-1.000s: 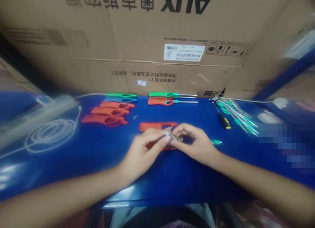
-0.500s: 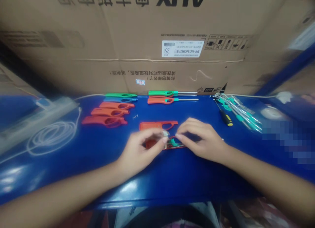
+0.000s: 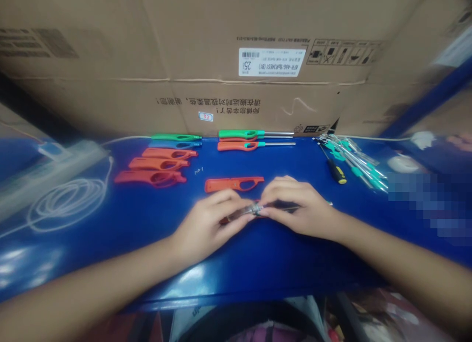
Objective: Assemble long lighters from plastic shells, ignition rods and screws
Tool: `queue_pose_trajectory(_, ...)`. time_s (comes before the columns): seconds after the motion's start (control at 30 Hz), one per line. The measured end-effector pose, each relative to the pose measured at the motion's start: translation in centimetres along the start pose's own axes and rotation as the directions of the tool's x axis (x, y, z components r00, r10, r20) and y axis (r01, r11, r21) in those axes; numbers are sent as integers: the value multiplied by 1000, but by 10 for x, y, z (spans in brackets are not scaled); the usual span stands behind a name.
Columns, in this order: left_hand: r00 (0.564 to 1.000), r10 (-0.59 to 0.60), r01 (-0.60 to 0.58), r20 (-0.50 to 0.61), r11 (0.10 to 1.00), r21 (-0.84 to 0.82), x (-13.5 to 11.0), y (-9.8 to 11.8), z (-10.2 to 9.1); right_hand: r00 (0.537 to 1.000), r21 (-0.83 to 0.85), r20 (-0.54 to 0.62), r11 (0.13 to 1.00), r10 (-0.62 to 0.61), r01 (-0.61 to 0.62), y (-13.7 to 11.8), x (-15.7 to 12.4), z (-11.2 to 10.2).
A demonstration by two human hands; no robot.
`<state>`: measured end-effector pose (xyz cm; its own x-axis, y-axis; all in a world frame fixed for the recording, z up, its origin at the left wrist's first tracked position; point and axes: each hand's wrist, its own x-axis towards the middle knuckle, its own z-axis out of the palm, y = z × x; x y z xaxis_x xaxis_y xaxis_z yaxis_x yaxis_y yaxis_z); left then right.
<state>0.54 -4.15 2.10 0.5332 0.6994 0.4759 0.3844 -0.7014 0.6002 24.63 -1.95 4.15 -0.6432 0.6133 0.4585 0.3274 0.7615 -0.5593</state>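
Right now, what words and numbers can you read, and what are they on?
"25": white label on the box, upside down.
"KFR-46G/BpR3AES1 (B1)": same label, roughly; its other print is too small.
"师傅您辛苦了!请在搬运时对我温柔些,谢谢您!": printed on the box, upside down.
Small sticker: red digits, too blurred.
Handling signs: pictures; captions too small.
Print at the box's left: blurred.
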Motion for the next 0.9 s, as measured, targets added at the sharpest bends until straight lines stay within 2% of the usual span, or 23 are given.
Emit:
queue_pose_trajectory(0.13,999,51,-52,14,999,7,-1,-2,1,1000,15,15,1000,12,-12,0,-1,1)
queue_pose_trajectory(0.33,998,53,-53,22,998,19,-3,-2,2,999,26,27,999,40,-41,0,-1,4)
queue_pose_trajectory(0.4,999,27,-28,17,999,20,-2,-1,1,995,49,12,994,100,-100,0,1,4)
queue_pose_trajectory(0.5,998,-51,51,-22,999,9,2,2,-2,967,107,-36,963,252,-247,0,2,4)
queue_pose_trajectory(0.57,991,-122,122,-56,993,2,6,3,-5,954,94,-49,952,295,-290,0,2,3)
queue_pose_trajectory(0.67,973,-221,221,-68,975,-3,11,3,-12,979,14,-6,979,205,-205,2,-1,2)
queue_pose_trajectory(0.77,957,-289,288,-8,957,-15,15,2,-20,986,-80,121,991,115,-106,3,-4,2)
queue_pose_trajectory(0.83,940,-338,340,50,940,-41,16,2,-23,977,-133,179,987,113,-90,4,-6,4)
queue_pose_trajectory(0.9,913,-393,402,108,912,-79,16,2,-24,974,-149,189,984,123,-96,5,-7,6)
